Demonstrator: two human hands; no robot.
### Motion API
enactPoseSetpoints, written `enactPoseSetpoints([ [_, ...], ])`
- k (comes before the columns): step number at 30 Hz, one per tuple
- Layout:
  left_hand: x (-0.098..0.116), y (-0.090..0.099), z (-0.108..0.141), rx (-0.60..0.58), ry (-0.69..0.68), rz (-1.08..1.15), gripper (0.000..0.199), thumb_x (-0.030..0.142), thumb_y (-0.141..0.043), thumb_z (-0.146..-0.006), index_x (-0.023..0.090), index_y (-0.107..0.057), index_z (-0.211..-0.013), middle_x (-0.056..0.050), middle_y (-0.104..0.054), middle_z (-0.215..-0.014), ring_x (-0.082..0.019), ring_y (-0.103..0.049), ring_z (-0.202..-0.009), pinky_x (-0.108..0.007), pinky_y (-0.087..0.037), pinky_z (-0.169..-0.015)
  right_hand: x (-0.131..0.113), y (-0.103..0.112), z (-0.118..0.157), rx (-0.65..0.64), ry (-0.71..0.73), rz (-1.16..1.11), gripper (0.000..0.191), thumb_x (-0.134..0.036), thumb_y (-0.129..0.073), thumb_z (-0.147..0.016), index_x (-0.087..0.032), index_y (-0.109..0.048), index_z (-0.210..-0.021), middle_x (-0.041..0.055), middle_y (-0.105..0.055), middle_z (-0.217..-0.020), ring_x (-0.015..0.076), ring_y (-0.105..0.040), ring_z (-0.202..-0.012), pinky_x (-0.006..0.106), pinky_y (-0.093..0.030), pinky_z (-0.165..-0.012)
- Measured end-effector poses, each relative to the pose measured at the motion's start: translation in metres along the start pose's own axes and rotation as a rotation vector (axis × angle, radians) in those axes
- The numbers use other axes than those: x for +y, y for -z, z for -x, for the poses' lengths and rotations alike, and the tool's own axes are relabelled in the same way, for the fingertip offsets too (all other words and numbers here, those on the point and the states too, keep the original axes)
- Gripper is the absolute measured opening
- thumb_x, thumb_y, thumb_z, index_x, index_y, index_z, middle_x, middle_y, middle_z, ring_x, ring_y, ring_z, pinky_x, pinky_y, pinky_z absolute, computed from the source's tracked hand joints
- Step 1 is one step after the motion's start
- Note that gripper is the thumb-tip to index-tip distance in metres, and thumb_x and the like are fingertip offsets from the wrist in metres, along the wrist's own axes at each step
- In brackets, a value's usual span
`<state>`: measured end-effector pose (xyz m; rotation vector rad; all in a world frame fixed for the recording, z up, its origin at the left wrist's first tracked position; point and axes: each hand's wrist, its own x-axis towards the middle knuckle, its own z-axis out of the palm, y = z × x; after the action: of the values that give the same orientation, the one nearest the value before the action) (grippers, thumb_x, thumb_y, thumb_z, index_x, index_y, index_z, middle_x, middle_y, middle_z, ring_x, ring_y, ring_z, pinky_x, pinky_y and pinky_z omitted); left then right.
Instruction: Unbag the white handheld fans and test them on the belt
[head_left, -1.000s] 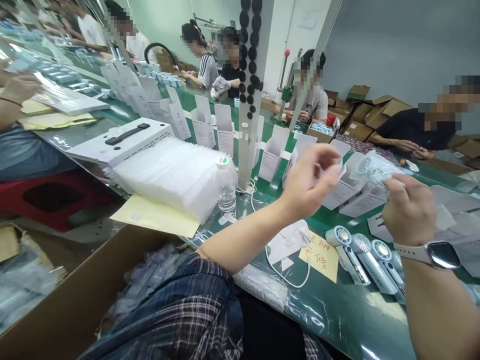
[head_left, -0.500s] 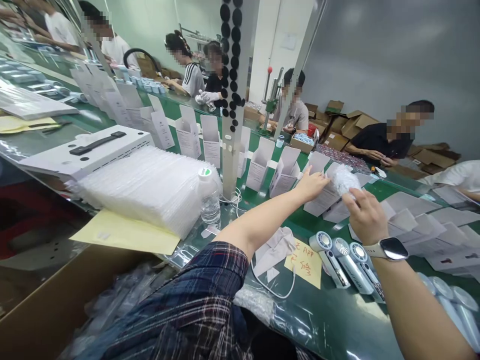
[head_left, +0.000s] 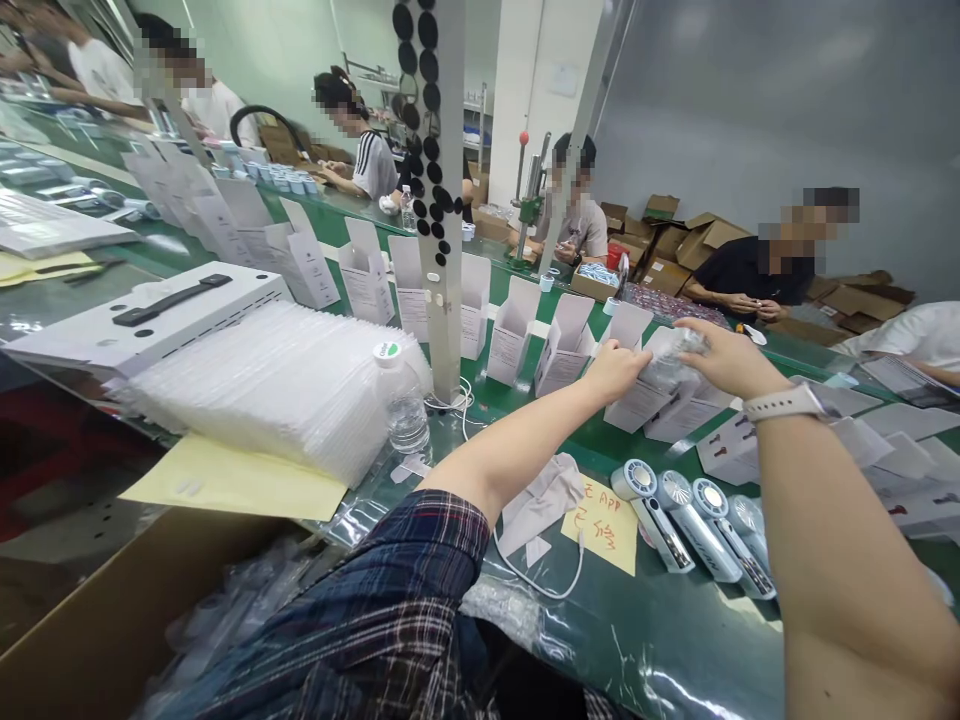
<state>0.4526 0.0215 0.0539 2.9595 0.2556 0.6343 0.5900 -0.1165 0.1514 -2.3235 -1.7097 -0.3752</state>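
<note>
My left hand (head_left: 616,374) is closed at the near edge of an open white box (head_left: 634,402), its fingers pinched on the box. Over the same box, my right hand (head_left: 724,357) grips a bundle in clear bubble wrap (head_left: 671,358), which is partly down in the box opening. What the wrap contains is hidden. Nearer to me, several light blue handheld fans (head_left: 697,525) lie side by side beside a yellow note (head_left: 600,525) with red writing.
Open white boxes (head_left: 510,330) line the green belt. Left are a bubble-wrap stack (head_left: 277,385), a water bottle (head_left: 405,400) and a white case (head_left: 161,320). A metal post (head_left: 442,300) stands ahead. Several people work across the belt.
My right hand has moved up and forward, bringing the wrapped bundle lower against the box opening. My left hand stays by the box. The view has shifted slightly.
</note>
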Motion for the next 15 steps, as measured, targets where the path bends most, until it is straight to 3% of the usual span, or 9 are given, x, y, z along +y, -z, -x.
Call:
enactPoseSetpoints([
  [4, 0.000, 0.003, 0.003, -0.017, -0.001, 0.004, 0.041, 0.008, -0.032, -0.102, 0.008, -0.059, -0.133, -0.015, -0.076, -0.101, -0.025, -0.069, -0.101, -0.041, -0.033, -0.100, -0.001, -0.028, -0.013, 0.036, -0.117, 0.021, 0.052, -0.024, -0.068, -0.091, -0.009, -0.062, -0.140, 0.0193, -0.068, -0.120, 0.0244, -0.068, -0.095, 0.039, -0.052, -0.091],
  [7, 0.004, 0.004, 0.005, -0.029, 0.011, 0.019, 0.042, 0.008, -0.031, -0.103, 0.008, -0.059, -0.135, -0.017, -0.076, -0.108, -0.025, -0.068, -0.105, -0.043, -0.033, -0.103, -0.008, -0.055, -0.002, 0.131, -0.185, 0.050, 0.049, -0.022, -0.060, -0.094, -0.002, -0.059, -0.139, 0.0274, -0.065, -0.123, 0.0302, -0.066, -0.100, 0.045, -0.051, -0.091],
  [11, 0.013, 0.009, 0.010, -0.042, 0.025, 0.075, 0.043, 0.009, -0.035, -0.104, 0.011, -0.058, -0.140, -0.017, -0.074, -0.125, -0.028, -0.060, -0.126, -0.046, -0.035, -0.107, -0.015, -0.076, 0.020, 0.177, -0.147, 0.060, 0.028, -0.020, -0.051, -0.094, -0.012, -0.075, -0.105, 0.0251, -0.072, -0.105, 0.0400, -0.060, -0.114, 0.057, -0.048, -0.098],
  [13, 0.018, 0.024, 0.021, -0.043, 0.032, 0.104, 0.043, 0.013, -0.044, -0.104, 0.014, -0.055, -0.145, -0.016, -0.069, -0.139, -0.030, -0.052, -0.137, -0.046, -0.038, -0.110, -0.018, -0.076, 0.034, 0.210, -0.126, 0.048, 0.028, -0.019, -0.050, -0.092, -0.016, -0.077, -0.097, 0.0224, -0.074, -0.099, 0.0396, -0.060, -0.112, 0.059, -0.047, -0.098],
  [15, 0.025, 0.054, 0.045, -0.036, 0.017, 0.179, 0.046, 0.020, -0.056, -0.103, 0.017, -0.053, -0.148, -0.013, -0.066, -0.145, -0.027, -0.052, -0.136, -0.044, -0.041, -0.113, -0.023, -0.070, 0.055, 0.277, -0.123, 0.025, 0.032, -0.021, -0.049, -0.091, -0.016, -0.078, -0.102, 0.0204, -0.075, -0.100, 0.0370, -0.061, -0.109, 0.059, -0.047, -0.101],
])
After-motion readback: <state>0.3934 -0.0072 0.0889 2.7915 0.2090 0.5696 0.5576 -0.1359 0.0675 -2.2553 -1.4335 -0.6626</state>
